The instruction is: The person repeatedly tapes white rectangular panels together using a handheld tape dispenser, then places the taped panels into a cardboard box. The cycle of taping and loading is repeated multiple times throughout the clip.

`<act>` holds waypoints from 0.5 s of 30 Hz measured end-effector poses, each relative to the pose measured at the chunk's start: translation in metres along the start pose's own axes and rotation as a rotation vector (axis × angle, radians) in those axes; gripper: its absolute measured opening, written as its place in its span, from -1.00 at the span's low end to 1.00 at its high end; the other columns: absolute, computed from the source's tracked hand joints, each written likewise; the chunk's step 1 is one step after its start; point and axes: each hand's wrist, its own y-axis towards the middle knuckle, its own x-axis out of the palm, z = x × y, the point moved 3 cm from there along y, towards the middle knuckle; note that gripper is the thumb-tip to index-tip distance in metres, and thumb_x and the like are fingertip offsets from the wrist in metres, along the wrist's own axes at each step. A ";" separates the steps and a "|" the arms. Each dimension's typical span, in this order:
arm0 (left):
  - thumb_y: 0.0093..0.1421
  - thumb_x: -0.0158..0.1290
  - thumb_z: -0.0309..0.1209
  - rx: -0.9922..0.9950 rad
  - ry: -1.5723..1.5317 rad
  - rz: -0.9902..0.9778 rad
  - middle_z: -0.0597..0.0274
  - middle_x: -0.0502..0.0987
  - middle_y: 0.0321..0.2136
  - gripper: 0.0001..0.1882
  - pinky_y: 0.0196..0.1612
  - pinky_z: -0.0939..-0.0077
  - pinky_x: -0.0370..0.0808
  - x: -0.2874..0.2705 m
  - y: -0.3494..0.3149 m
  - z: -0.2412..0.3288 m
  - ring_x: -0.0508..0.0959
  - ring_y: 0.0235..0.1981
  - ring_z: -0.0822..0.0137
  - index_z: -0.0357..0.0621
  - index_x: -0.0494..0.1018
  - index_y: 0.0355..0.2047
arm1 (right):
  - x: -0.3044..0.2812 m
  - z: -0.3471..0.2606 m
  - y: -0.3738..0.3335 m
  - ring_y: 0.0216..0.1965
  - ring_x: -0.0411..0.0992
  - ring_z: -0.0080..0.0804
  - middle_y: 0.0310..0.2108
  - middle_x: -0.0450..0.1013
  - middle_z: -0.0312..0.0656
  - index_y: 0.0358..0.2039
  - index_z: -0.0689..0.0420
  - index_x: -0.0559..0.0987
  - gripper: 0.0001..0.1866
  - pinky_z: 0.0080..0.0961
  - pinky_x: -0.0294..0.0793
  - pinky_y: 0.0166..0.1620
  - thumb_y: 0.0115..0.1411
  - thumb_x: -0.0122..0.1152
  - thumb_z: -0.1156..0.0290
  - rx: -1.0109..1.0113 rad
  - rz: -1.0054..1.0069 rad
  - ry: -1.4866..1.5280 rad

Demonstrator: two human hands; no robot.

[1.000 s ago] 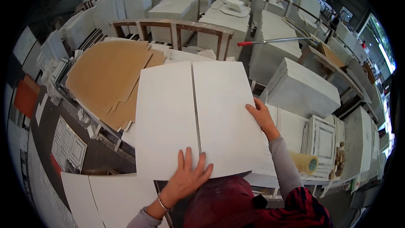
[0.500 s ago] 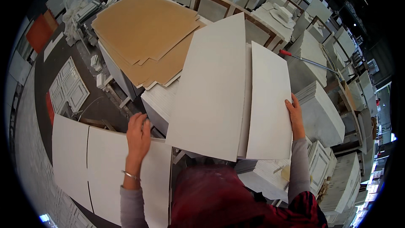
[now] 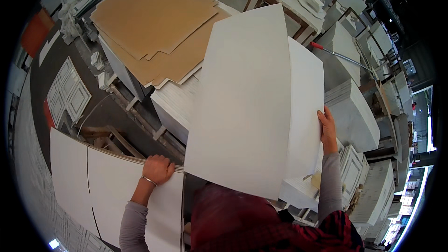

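A large white panel (image 3: 240, 98) stands tilted in front of me. It overlaps a second white panel (image 3: 305, 98) at its right. My right hand (image 3: 328, 123) grips the right edge of that second panel, thumb on its face and fingers partly hidden behind. At lower left, my left hand (image 3: 159, 168) is closed over the top edge of white boards (image 3: 126, 186) leaning there in a stack. Its fingertips are hidden beyond the edge. A metal bangle (image 3: 149, 180) circles the left wrist.
Brown sheets (image 3: 154, 18) lie on a stack of white boards (image 3: 175, 98) ahead. A red-handled metal rod (image 3: 340, 55) rests across stacked panels at right. Molded white door panels (image 3: 69, 92) lie on the left floor, beside a wooden frame (image 3: 114, 140).
My left hand has come down from above the boards onto their top edge and closed there. The large panel has shifted right, covering more of the second panel, which my right hand still holds.
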 end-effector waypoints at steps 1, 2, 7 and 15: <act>0.09 -0.02 -0.23 -0.004 0.006 -0.005 0.10 0.46 -0.63 -0.69 -0.39 0.15 0.40 -0.005 0.000 -0.009 0.49 -0.51 0.07 -0.14 0.43 -0.69 | -0.003 0.010 -0.003 -0.12 0.42 -0.49 -0.10 0.46 -0.20 0.13 0.23 0.35 -0.49 -0.55 0.42 -0.07 0.18 0.20 0.39 0.008 0.013 0.025; 0.09 -0.03 -0.23 -0.014 0.000 0.004 0.09 0.46 -0.63 -0.69 -0.39 0.14 0.40 -0.008 -0.001 -0.020 0.49 -0.51 0.07 -0.14 0.43 -0.69 | -0.006 0.020 -0.006 -0.11 0.42 -0.48 -0.09 0.45 -0.20 0.13 0.23 0.35 -0.49 -0.54 0.42 -0.05 0.18 0.20 0.39 0.016 0.026 0.050; 0.10 -0.03 -0.24 -0.097 -0.004 0.071 0.08 0.46 -0.64 -0.67 -0.41 0.09 0.40 -0.018 -0.003 -0.072 0.48 -0.53 0.04 -0.16 0.41 -0.71 | 0.006 0.023 -0.022 -0.11 0.43 -0.47 -0.09 0.46 -0.19 0.11 0.23 0.35 -0.50 -0.51 0.42 -0.04 0.18 0.20 0.39 0.007 0.029 0.077; 0.24 -0.13 -0.05 -0.210 -0.763 0.588 -0.08 0.22 0.19 -0.36 0.27 0.25 0.06 -0.083 -0.007 0.032 0.18 0.25 0.04 -0.30 0.23 0.18 | 0.021 0.015 -0.037 -0.16 0.44 -0.43 -0.12 0.46 -0.16 0.09 0.23 0.36 -0.53 -0.48 0.46 -0.09 0.18 0.20 0.41 0.005 0.073 0.073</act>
